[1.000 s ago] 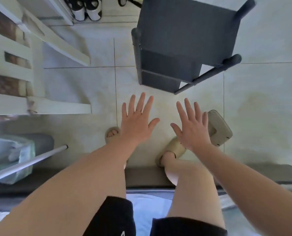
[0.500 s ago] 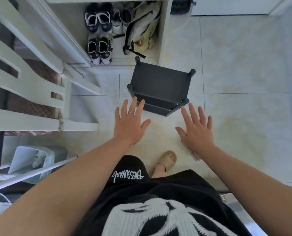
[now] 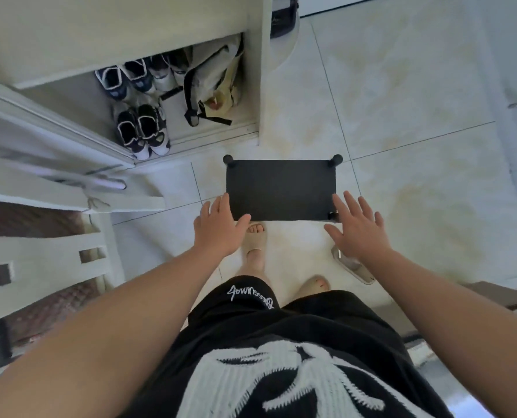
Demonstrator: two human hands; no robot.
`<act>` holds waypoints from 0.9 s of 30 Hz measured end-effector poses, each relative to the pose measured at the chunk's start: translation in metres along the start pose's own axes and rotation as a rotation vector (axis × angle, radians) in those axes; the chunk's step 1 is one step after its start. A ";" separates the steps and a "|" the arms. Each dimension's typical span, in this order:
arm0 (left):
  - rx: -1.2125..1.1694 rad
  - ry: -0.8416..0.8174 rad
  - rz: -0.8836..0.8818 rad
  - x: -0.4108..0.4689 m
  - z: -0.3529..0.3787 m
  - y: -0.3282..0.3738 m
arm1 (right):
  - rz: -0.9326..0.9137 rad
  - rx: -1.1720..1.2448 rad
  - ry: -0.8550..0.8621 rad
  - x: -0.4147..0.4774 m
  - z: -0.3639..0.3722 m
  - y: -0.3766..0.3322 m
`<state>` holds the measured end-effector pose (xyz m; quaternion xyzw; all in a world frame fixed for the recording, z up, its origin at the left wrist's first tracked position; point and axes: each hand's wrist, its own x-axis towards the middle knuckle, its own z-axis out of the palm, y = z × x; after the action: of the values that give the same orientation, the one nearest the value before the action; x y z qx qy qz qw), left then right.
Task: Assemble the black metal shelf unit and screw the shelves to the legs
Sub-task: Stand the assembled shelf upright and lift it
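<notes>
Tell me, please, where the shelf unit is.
Head view, centre: the shelf unit stands on the floor by the shoe cupboard, between left hand and right hand.

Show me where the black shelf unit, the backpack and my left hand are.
black shelf unit (image 3: 281, 190): head view, middle of top panel.
backpack (image 3: 221, 70): head view, pale front.
left hand (image 3: 218, 229): head view, back of the hand.

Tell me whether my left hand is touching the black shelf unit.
Cannot tell. In the head view the left hand overlaps the black shelf unit's near corner, but from above no contact or gap shows.
</notes>
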<state>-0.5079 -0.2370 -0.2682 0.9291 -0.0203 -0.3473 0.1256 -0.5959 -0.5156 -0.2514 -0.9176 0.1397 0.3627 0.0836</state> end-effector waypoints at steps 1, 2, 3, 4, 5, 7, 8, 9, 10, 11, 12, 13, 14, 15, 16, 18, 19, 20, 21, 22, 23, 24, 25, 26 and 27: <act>-0.024 -0.032 -0.015 0.012 -0.002 -0.002 | 0.025 0.029 -0.011 0.007 -0.003 -0.003; -0.053 -0.066 -0.038 0.022 -0.004 -0.003 | 0.053 0.068 -0.023 0.014 -0.004 -0.004; -0.088 -0.095 -0.067 0.031 -0.004 -0.004 | 0.078 0.112 -0.030 0.021 -0.004 -0.005; -0.132 -0.128 -0.094 0.041 -0.003 -0.004 | 0.103 0.154 -0.037 0.027 -0.004 -0.005; -0.187 -0.165 -0.121 0.049 -0.002 -0.004 | 0.129 0.196 -0.044 0.033 -0.004 -0.005; -0.315 -0.221 -0.164 0.067 0.001 -0.002 | 0.177 0.285 -0.062 0.047 -0.001 -0.005; -0.376 -0.237 -0.182 0.074 0.003 -0.001 | 0.202 0.344 -0.078 0.053 0.001 -0.005; -0.433 -0.244 -0.205 0.081 0.005 -0.001 | 0.231 0.425 -0.099 0.060 0.003 -0.006; -0.482 -0.244 -0.232 0.086 0.007 0.000 | 0.270 0.529 -0.120 0.065 0.006 -0.007; -0.523 -0.244 -0.257 0.091 0.008 0.000 | 0.313 0.637 -0.131 0.070 0.009 -0.008; -0.559 -0.248 -0.280 0.095 0.010 0.001 | 0.354 0.740 -0.134 0.074 0.012 -0.010; -0.592 -0.254 -0.301 0.098 0.010 0.001 | 0.389 0.833 -0.128 0.077 0.014 -0.012; -0.617 -0.257 -0.317 0.101 0.010 0.000 | 0.418 0.919 -0.114 0.081 0.016 -0.013; -0.624 -0.259 -0.327 0.104 0.010 0.000 | 0.442 0.993 -0.101 0.084 0.017 -0.014; -0.617 -0.265 -0.334 0.106 0.009 0.000 | 0.462 1.057 -0.097 0.086 0.016 -0.014; -0.588 -0.295 -0.350 0.108 0.006 -0.002 | 0.496 1.164 -0.119 0.087 0.012 -0.011; -0.583 -0.305 -0.361 0.109 0.004 -0.003 | 0.509 1.208 -0.138 0.086 0.010 -0.011; -0.594 -0.300 -0.367 0.108 0.002 -0.003 | 0.509 1.241 -0.151 0.085 0.007 -0.009; -0.620 -0.279 -0.367 0.106 -0.001 -0.003 | 0.498 1.254 -0.151 0.083 0.004 -0.008; -0.652 -0.245 -0.363 0.105 -0.004 -0.002 | 0.483 1.246 -0.133 0.081 0.001 -0.008; -0.681 -0.208 -0.359 0.104 -0.010 0.000 | 0.470 1.224 -0.103 0.078 -0.004 -0.009; -0.700 -0.173 -0.353 0.102 -0.016 0.003 | 0.464 1.204 -0.065 0.076 -0.009 -0.009; -0.708 -0.149 -0.342 0.101 -0.022 0.007 | 0.466 1.192 -0.025 0.073 -0.014 -0.009; -0.708 -0.142 -0.328 0.098 -0.028 0.011 | 0.474 1.194 0.010 0.070 -0.017 -0.007; -0.700 -0.148 -0.308 0.096 -0.033 0.016 | 0.484 1.206 0.038 0.065 -0.021 -0.007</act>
<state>-0.4128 -0.2573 -0.3019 0.7947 0.2303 -0.4140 0.3796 -0.5352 -0.5275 -0.2801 -0.6583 0.5230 0.2130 0.4977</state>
